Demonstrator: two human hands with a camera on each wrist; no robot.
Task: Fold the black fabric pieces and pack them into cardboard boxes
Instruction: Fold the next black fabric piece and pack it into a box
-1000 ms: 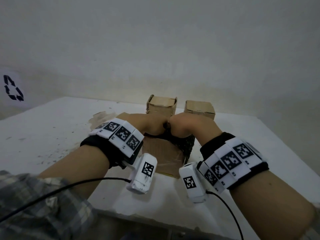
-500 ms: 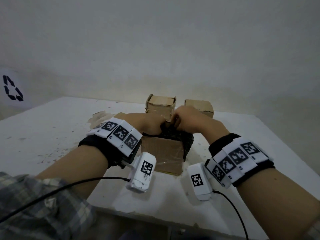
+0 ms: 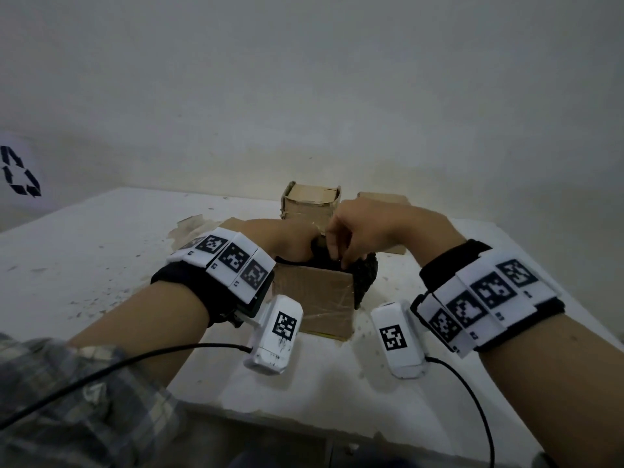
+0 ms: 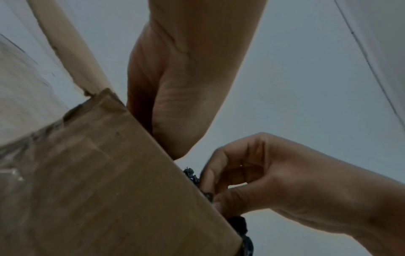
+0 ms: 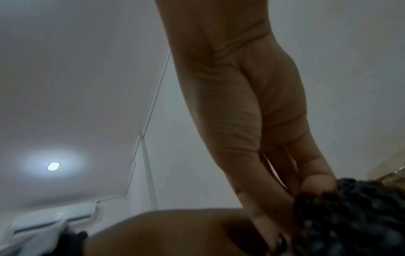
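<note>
A brown cardboard box [image 3: 317, 298] stands mid-table in the head view. Black knitted fabric [image 3: 364, 278] fills its top and bulges over the right wall. My left hand [image 3: 290, 244] reaches down into the box from the left, and its fingers are hidden behind the near wall [image 4: 109, 190]. My right hand [image 3: 341, 244] arches over the box top, fingertips pointing down, and pinches the fabric at the rim [image 4: 192, 175]. In the right wrist view its fingertips [image 5: 315, 183] sink into the dark fabric [image 5: 350, 216].
Two more cardboard boxes [image 3: 310, 204] [image 3: 385, 201] stand behind, close to the wall. A torn cardboard scrap [image 3: 189, 228] lies at the back left. The white table [image 3: 101, 265] is speckled with debris, and its front edge runs just below my wrists.
My right hand has risen from pressing knuckle-to-knuckle against the left hand. It now arches over the box, pinching the fabric. The left hand has stayed in the box.
</note>
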